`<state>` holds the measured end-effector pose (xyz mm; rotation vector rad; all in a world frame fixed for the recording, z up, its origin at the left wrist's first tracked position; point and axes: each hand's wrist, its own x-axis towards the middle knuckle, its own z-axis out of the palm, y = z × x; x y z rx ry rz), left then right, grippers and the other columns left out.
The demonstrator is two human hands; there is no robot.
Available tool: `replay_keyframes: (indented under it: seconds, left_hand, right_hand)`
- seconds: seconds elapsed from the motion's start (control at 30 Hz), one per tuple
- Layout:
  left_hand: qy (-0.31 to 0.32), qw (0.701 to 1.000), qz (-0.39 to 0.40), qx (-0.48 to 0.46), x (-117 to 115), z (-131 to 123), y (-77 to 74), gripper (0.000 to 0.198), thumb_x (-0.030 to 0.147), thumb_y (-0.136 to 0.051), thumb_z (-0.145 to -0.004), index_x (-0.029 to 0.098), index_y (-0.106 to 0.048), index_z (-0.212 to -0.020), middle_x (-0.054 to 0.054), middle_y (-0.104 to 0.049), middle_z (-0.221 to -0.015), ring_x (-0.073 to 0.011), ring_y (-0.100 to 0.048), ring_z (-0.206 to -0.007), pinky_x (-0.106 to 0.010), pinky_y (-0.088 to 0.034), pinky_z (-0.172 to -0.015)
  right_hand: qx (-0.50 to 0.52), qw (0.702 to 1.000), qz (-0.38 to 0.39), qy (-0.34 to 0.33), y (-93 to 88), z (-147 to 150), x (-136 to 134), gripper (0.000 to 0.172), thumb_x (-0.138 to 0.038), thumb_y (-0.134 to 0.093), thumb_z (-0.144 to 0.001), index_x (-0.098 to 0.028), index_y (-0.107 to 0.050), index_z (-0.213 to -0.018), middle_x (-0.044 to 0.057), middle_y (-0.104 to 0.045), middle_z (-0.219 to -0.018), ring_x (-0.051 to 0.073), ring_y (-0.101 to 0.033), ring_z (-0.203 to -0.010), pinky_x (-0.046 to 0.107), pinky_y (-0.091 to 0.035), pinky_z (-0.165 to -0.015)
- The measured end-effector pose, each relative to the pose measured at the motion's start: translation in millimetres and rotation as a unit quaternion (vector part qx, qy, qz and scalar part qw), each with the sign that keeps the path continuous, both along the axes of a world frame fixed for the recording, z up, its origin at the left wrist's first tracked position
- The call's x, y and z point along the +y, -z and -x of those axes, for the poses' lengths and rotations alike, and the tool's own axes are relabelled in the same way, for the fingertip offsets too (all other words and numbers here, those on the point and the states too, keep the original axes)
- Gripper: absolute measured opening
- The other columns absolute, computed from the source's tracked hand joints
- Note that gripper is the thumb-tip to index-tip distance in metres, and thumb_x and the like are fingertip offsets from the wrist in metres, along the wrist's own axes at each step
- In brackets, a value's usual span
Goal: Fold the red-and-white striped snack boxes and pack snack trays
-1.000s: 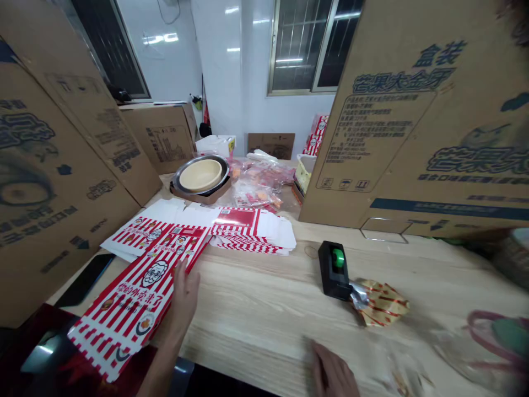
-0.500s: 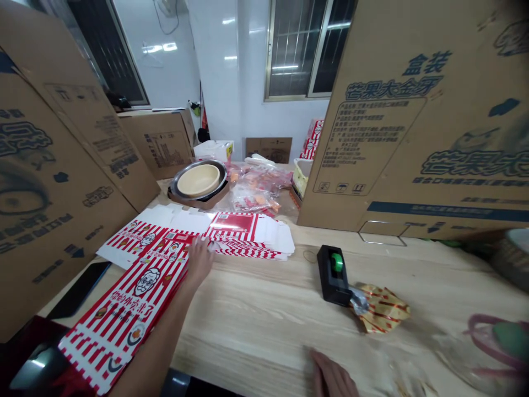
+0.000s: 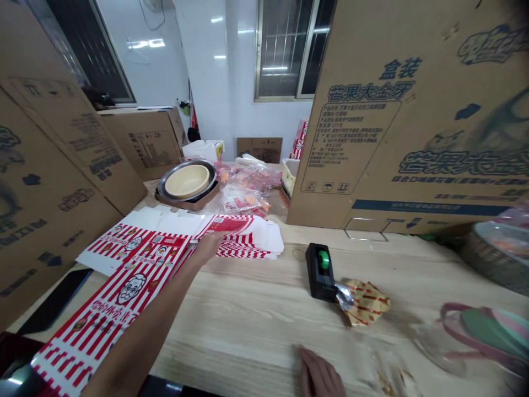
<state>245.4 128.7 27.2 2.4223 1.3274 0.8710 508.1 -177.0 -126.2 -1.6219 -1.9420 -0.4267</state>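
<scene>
Hands are shown well apart. The left hand is laid palm down on the striped blanks, its fingers extended and close together, with no pinch visible. The right hand rests on the wood at the lower frame edge, with nothing held; whether its fingers are spread cannot be told through the blur.

A black tape dispenser with a green core is taken as the landmark. It stands on a pale wood-grain table. Left of the dispenser, flat box blanks of glossy white card, printed with red stripes and a cartoon face, lie overlapped in a loose fan. One long blank passes beneath the left forearm, and its end appears to overhang the near table edge. Just right of the dispenser lies a crumpled gold foil wrapper. Beyond it, a steel tray holds a cream bowl, and clear bags of orange pieces lie beside the tray.

Risks are judged as follows: the overhanging blank could slide off if the forearm drags it, and the thin card could crease under pressure from the arm. Tall cardboard sheets stand propped behind the dispenser and could tip onto the table if knocked.
</scene>
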Motion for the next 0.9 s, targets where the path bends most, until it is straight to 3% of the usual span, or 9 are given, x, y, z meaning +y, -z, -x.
replay_keyframes:
  seconds: [0.1, 0.17, 0.23, 0.37, 0.43, 0.53, 0.67, 0.8, 0.9]
  left_hand:
    - [-0.008, 0.996, -0.039, -0.078, -30.2, -0.6, -24.0, 0.036, 0.017, -0.034, -0.084, 0.016, -0.064, -0.104, -0.008, -0.065, -0.111, -0.0189, -0.056, -0.108, -0.035, -0.043, -0.095]
    - [0.015, 0.988, -0.065, -0.136, -65.7, -2.9, -32.0, 0.034, 0.019, -0.034, -0.086, 0.017, -0.064, -0.102, -0.008, -0.063, -0.114, -0.0191, -0.053, -0.112, -0.038, -0.04, -0.099]
    - [0.078, 0.968, -0.098, -0.215, -108.0, -4.1, -29.3, 0.025, 0.023, -0.042, -0.086, 0.02, -0.066, -0.093, -0.006, -0.066, -0.108, -0.02, -0.055, -0.109, -0.041, -0.038, -0.101]
    - [0.155, 0.963, -0.13, -0.177, -185.8, 2.6, 6.5, 0.022, 0.021, -0.042, -0.089, 0.023, -0.063, -0.097, -0.004, -0.06, -0.121, -0.0187, -0.043, -0.123, -0.042, -0.029, -0.108]
    - [0.169, 0.968, -0.144, -0.117, -212.0, 12.0, 28.8, 0.023, 0.019, -0.043, -0.089, 0.022, -0.062, -0.102, -0.004, -0.056, -0.126, -0.0186, -0.036, -0.128, -0.039, -0.03, -0.108]
    - [0.176, 0.973, -0.15, -0.008, -231.2, 29.7, 45.6, 0.029, 0.014, -0.045, -0.087, 0.02, -0.058, -0.113, -0.006, -0.055, -0.126, -0.0196, -0.033, -0.13, -0.039, -0.029, -0.108]
    - [0.086, 0.988, -0.121, 0.033, -228.5, 38.6, 25.0, 0.044, 0.008, -0.04, -0.085, 0.026, -0.049, -0.124, -0.006, -0.05, -0.132, -0.0196, -0.035, -0.129, -0.046, -0.016, -0.112]
    - [-0.059, 0.997, -0.02, -0.037, -211.1, 21.5, -10.9, 0.039, 0.02, -0.041, -0.087, 0.025, -0.044, -0.126, -0.009, -0.051, -0.127, -0.0205, -0.043, -0.121, -0.039, -0.036, -0.101]
    - [-0.107, 0.99, 0.079, -0.055, -200.2, 8.6, -29.9, 0.026, 0.035, -0.044, -0.087, 0.019, -0.057, -0.102, -0.008, -0.062, -0.101, -0.0201, -0.054, -0.098, -0.033, -0.043, -0.085]
  right_hand:
    - [0.131, 0.99, 0.045, 0.002, -4.8, 4.0, -3.1, 0.026, -0.028, -0.054, -0.082, -0.019, -0.062, -0.104, 0.004, -0.069, -0.095, 0.02, -0.064, -0.083, 0.029, -0.05, -0.072]
    - [0.304, 0.947, 0.097, 0.035, -18.6, 9.8, -0.7, 0.026, -0.033, -0.055, -0.082, -0.02, -0.063, -0.102, 0.006, -0.068, -0.098, 0.023, -0.063, -0.089, 0.032, -0.049, -0.079]
    - [0.517, 0.837, 0.166, 0.067, -43.0, 18.0, 8.5, 0.031, -0.042, -0.054, -0.081, -0.021, -0.063, -0.102, 0.007, -0.065, -0.106, 0.024, -0.059, -0.1, 0.035, -0.047, -0.087]
    - [0.821, 0.509, 0.251, -0.059, -100.7, 36.9, 41.9, 0.054, -0.065, -0.047, -0.076, -0.027, -0.057, -0.113, 0.006, -0.063, -0.113, 0.025, -0.059, -0.1, 0.039, -0.049, -0.084]
    - [0.848, 0.441, 0.278, -0.096, -120.5, 44.8, 56.0, 0.051, -0.061, -0.054, -0.074, -0.027, -0.057, -0.112, 0.006, -0.063, -0.112, 0.023, -0.062, -0.094, 0.035, -0.051, -0.079]
    - [0.821, 0.448, 0.327, -0.134, -136.1, 54.3, 63.9, 0.044, -0.04, -0.065, -0.075, -0.03, -0.053, -0.116, 0.004, -0.063, -0.112, 0.02, -0.063, -0.091, 0.032, -0.052, -0.076]
    - [0.769, 0.485, 0.363, -0.204, -145.4, 69.3, 56.3, 0.042, -0.04, -0.059, -0.08, -0.031, -0.05, -0.12, 0.004, -0.06, -0.117, 0.022, -0.061, -0.099, 0.038, -0.05, -0.083]
    - [0.696, 0.577, 0.377, -0.201, -146.2, 87.7, 42.4, 0.048, -0.047, -0.055, -0.081, -0.028, -0.049, -0.125, 0.004, -0.051, -0.13, 0.023, -0.049, -0.117, 0.039, -0.041, -0.098]
    - [0.617, 0.662, 0.379, -0.193, -139.9, 98.5, 30.1, 0.048, -0.046, -0.051, -0.083, -0.025, -0.049, -0.126, 0.004, -0.044, -0.135, 0.021, -0.036, -0.127, 0.038, -0.027, -0.108]
